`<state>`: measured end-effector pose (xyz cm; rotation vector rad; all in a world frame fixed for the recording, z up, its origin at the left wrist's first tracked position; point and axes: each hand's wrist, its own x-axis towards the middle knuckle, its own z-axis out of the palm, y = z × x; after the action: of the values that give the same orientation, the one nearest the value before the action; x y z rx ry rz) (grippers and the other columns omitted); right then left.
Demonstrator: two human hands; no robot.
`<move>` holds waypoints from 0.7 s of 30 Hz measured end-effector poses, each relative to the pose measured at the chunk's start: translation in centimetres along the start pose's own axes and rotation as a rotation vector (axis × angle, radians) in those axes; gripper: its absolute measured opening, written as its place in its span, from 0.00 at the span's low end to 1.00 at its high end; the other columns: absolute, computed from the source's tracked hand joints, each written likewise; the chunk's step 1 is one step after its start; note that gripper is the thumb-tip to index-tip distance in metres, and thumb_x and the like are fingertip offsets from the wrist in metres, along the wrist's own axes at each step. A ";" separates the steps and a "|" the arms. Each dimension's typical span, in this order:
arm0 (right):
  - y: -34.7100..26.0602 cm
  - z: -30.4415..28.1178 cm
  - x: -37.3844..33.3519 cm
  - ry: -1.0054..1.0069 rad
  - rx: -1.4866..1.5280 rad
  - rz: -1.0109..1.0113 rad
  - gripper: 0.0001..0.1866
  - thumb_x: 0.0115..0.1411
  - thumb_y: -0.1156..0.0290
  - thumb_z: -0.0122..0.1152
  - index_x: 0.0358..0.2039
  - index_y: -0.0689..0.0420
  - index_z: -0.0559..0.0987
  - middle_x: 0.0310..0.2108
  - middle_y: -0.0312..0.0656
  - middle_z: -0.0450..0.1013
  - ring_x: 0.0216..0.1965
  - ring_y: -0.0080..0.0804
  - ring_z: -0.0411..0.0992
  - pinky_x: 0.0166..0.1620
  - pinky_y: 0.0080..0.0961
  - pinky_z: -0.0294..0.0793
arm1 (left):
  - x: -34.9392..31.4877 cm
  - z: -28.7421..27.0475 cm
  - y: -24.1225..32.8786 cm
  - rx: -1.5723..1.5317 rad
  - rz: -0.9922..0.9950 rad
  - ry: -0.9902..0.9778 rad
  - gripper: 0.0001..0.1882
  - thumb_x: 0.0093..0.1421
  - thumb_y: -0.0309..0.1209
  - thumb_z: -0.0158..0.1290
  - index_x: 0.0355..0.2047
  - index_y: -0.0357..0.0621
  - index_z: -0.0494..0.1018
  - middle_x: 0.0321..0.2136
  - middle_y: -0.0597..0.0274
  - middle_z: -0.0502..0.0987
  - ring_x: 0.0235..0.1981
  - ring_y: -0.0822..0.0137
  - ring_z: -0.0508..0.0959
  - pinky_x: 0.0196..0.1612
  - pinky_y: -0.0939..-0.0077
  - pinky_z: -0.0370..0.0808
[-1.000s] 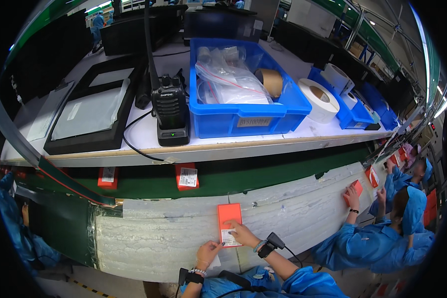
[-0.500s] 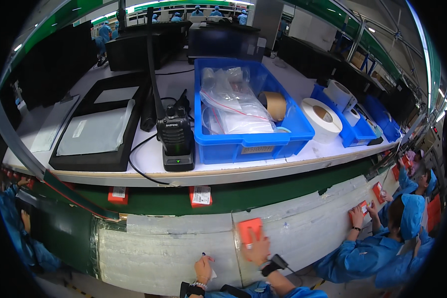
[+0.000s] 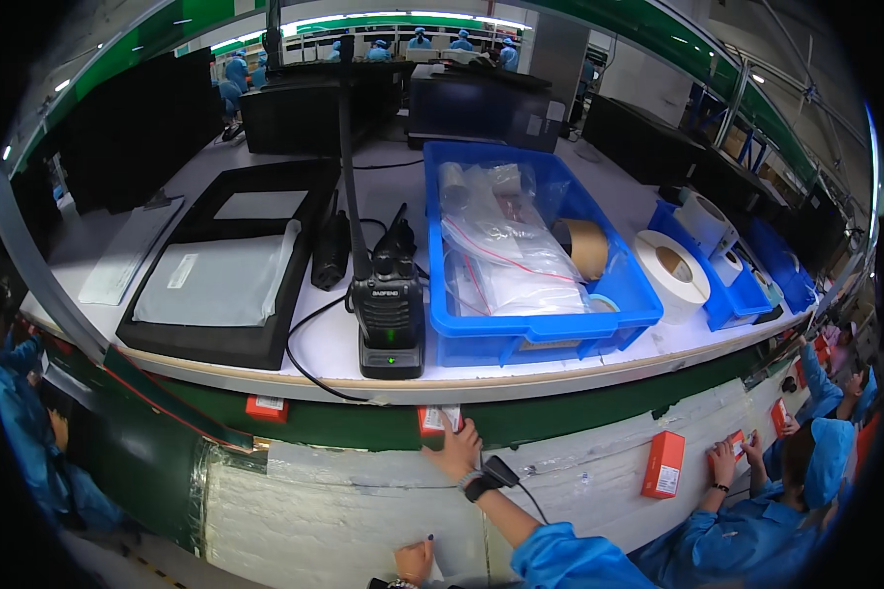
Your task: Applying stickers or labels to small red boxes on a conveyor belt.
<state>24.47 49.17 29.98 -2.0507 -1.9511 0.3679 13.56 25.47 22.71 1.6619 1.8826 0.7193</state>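
Note:
My right hand [image 3: 455, 450], a dark band with a wired clip at its wrist, reaches forward to the green belt. Its fingers close over the right side of a small red box [image 3: 429, 420] with a white label; part of the box is hidden behind them. Low in the picture, over the pale work surface [image 3: 334, 520], my left hand [image 3: 414, 561] is closed with a white slip [image 3: 436, 567] at its fingers. Farther right on that surface, another red box [image 3: 664, 463] with a white label lies apart from both hands.
Another red box [image 3: 267, 408] sits on the green belt [image 3: 540, 428] at left. Above, a shelf carries a radio [image 3: 390, 324], a blue bin [image 3: 550, 329] of plastic bags and a label roll [image 3: 648, 260]. A co-worker [image 3: 756, 520] handles red boxes at right; another person is at left.
My right hand has let go of the box now lying farther right and moved to the box on the belt. The view has shifted, so the shelf sits lower and farther right.

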 end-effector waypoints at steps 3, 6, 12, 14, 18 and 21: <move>-0.9 2.2 2.6 0.041 -0.066 0.105 0.47 0.38 0.44 0.65 0.60 0.39 0.58 0.51 0.59 0.52 0.51 0.58 0.54 0.51 0.48 0.56 | 0.0 1.4 -0.6 -0.021 0.076 0.126 0.24 0.64 0.40 0.38 0.19 0.34 0.72 0.13 0.46 0.70 0.12 0.52 0.68 0.21 0.61 0.67; 0.0 2.0 3.1 0.024 -0.034 0.201 0.46 0.37 0.44 0.65 0.58 0.41 0.61 0.47 0.57 0.55 0.47 0.54 0.57 0.48 0.44 0.58 | 0.0 0.6 -0.2 -0.099 -0.001 0.113 0.28 0.65 0.43 0.37 0.15 0.35 0.71 0.13 0.40 0.69 0.15 0.45 0.68 0.22 0.56 0.67; 3.1 -3.8 -5.5 0.074 0.051 -0.023 0.44 0.39 0.47 0.65 0.58 0.44 0.62 0.40 0.56 0.59 0.41 0.53 0.60 0.43 0.43 0.61 | 1.1 -0.3 1.1 -0.113 -0.194 0.064 0.27 0.63 0.41 0.38 0.13 0.40 0.73 0.12 0.50 0.72 0.15 0.50 0.73 0.22 0.60 0.69; 4.6 -3.7 -10.9 0.101 0.029 -0.048 0.45 0.40 0.47 0.65 0.59 0.47 0.61 0.42 0.58 0.59 0.41 0.54 0.60 0.42 0.43 0.61 | 1.5 -1.3 2.2 -0.344 -0.296 0.117 0.30 0.65 0.42 0.36 0.11 0.38 0.72 0.10 0.52 0.71 0.13 0.57 0.73 0.21 0.64 0.69; 6.6 -4.2 -19.3 -0.050 0.045 0.057 0.50 0.38 0.50 0.65 0.62 0.46 0.55 0.50 0.61 0.55 0.45 0.57 0.59 0.48 0.48 0.59 | 1.9 -1.4 2.0 -0.443 -0.301 0.075 0.26 0.65 0.40 0.38 0.17 0.37 0.74 0.11 0.55 0.72 0.14 0.66 0.73 0.21 0.70 0.68; 6.8 -6.2 -21.5 -0.077 0.057 0.007 0.46 0.41 0.53 0.65 0.61 0.50 0.58 0.52 0.57 0.56 0.47 0.56 0.58 0.50 0.47 0.59 | 2.5 -2.9 4.3 -0.704 -0.405 -0.017 0.17 0.63 0.35 0.42 0.27 0.36 0.75 0.18 0.58 0.76 0.18 0.70 0.73 0.22 0.76 0.68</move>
<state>31.96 27.18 32.93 -2.0367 -1.9544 0.5056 14.32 28.23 27.68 0.8182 1.6065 1.0259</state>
